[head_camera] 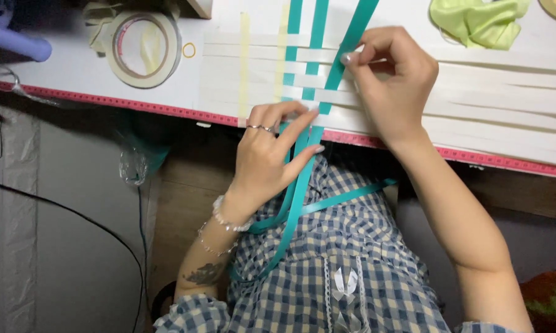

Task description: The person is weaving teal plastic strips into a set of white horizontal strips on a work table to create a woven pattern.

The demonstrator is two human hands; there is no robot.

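Head view, looking down at a white counter point(74, 68) with a pink measuring tape point(136, 105) along its near edge. Wide white paper strips point(487, 92) lie flat across the counter, their long axes running left to right. Three teal strips point(318, 37) cross them, woven over and under, with their long axes running from the far side of the counter toward the person. The rightmost teal strip leans to the right at its far end. The near ends of the teal strips hang over the counter edge and trail down onto a blue checked garment point(352, 271) in the person's lap.

The left hand point(268, 157) sits at the counter edge, its grip closed with thumb and fingers pinching the teal strips where they leave the weave. A ring and a bead bracelet show on this hand.

The right hand point(392, 80) rests on the weave, its grip closed with fingertips pinching the rightmost teal strip near a white strip.

To the left, a roll of pale tape point(143, 48) lies flat on the counter beside a small yellow ring point(189, 50). A crumpled light green cloth point(478, 21) lies at the far right.
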